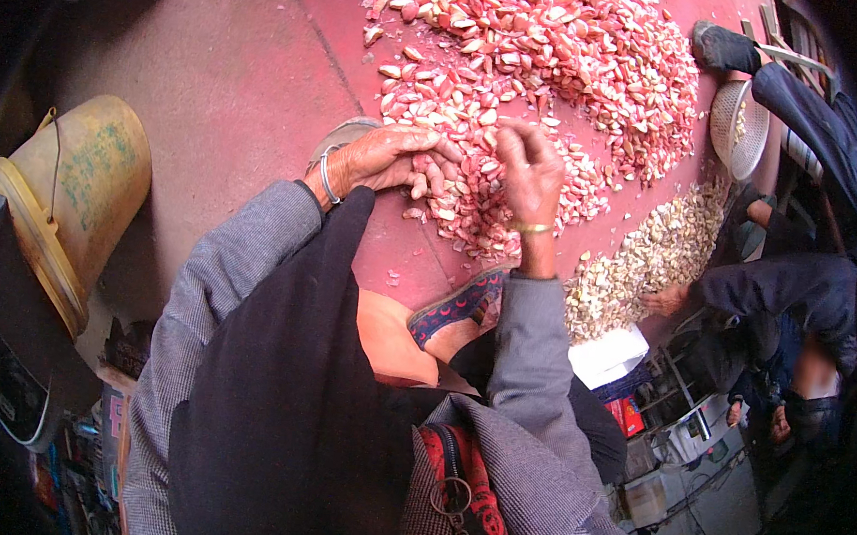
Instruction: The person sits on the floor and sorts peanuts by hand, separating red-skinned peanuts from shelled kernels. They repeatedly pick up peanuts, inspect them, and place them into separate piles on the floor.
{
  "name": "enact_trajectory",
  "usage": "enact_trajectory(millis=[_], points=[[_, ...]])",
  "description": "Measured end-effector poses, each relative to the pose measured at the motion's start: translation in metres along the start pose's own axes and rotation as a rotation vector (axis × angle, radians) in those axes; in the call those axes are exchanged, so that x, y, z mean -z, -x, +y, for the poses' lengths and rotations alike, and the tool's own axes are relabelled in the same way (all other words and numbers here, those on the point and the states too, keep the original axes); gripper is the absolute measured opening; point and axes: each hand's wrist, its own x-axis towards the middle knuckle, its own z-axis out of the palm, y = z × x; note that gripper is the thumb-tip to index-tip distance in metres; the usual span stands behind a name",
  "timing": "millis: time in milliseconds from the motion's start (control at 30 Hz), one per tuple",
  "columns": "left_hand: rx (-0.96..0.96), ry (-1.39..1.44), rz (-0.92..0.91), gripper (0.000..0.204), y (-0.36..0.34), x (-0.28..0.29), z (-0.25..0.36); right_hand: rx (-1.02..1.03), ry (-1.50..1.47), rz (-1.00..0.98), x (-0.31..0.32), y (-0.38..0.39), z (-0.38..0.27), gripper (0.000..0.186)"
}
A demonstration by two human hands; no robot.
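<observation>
Reddish-skinned garlic cloves [556, 51] are heaped and spread over the red floor in front of me. Above their near part, my left hand [395, 159] comes in from the left with a silver bangle at the wrist. Its fingers are curled together, and I cannot make out what is between them. A short gap to the right, my right hand [532, 171] hangs over the same cloves, with a gold-coloured bangle. Its thumb and fingers are bent into a pinch, and whatever they hold is hidden or too small to tell.
A yellowish bucket [94, 182] lies tilted at the left. To the right is a strip of paler cream pieces [647, 260], where another person's hand [667, 299] reaches in. A white colander [739, 129] sits at the far right. My shoe [451, 307] stands near the cloves.
</observation>
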Motion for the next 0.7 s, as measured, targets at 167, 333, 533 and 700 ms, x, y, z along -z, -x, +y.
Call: enact_trajectory(millis=[167,333,533,700], points=[[-0.024,-0.033,-0.001,0.039,-0.001,-0.012,0.006,0.134,0.370,0.273,0.014,-0.064,0.039,0.021],[-0.026,-0.026,0.041,0.043,0.002,-0.019,0.007,0.263,0.543,0.268,0.010,-0.070,0.056,0.016],[-0.020,-0.095,-0.010,0.043,0.003,-0.018,0.008,0.106,0.378,0.228,0.013,-0.070,0.060,0.014],[-0.013,-0.100,0.028,0.043,0.004,-0.018,0.008,0.065,0.166,0.234,0.019,-0.053,0.049,0.015]])
